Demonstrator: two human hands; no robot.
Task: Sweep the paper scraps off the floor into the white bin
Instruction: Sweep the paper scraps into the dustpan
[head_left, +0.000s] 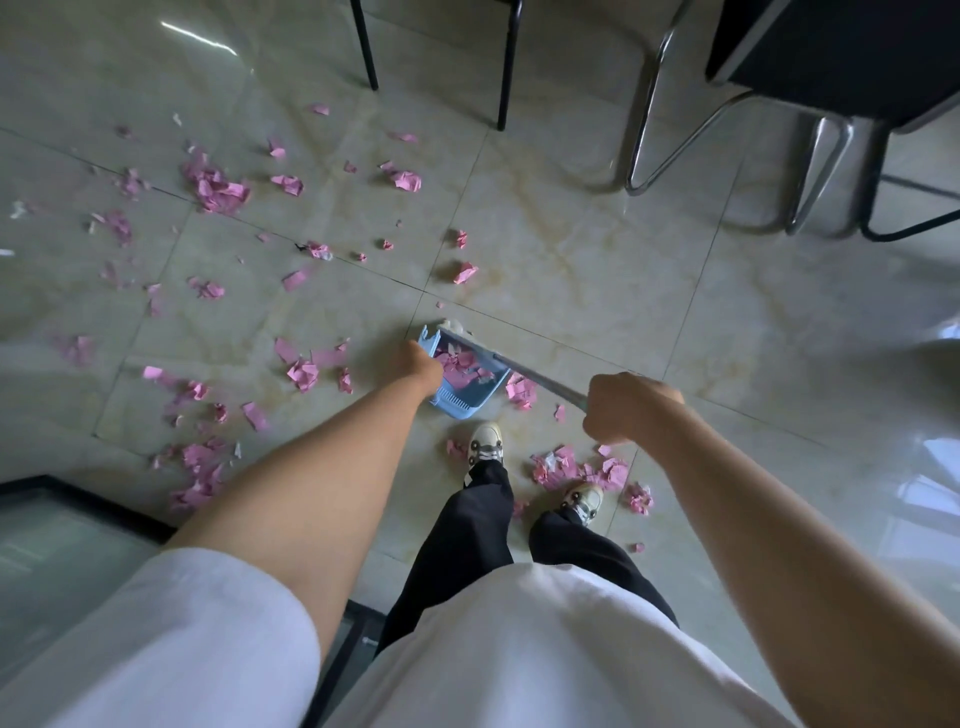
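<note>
Pink paper scraps (218, 189) lie scattered over the tiled floor, mostly to the left and around my feet. My left hand (418, 366) grips the handle of a blue dustpan (467, 387) that stands on the floor in front of my left shoe and holds several pink scraps. My right hand (626, 408) is curled around the grey broom handle (540, 382). The broom's head (454, 328) rests at the dustpan's far edge. The white bin is not in view.
A black chair with chrome legs (810, 130) stands at the top right. Two thin black table legs (506, 67) stand at the top centre. A dark-framed glass panel (62, 545) lies at the lower left. My shoes (485, 447) stand among scraps.
</note>
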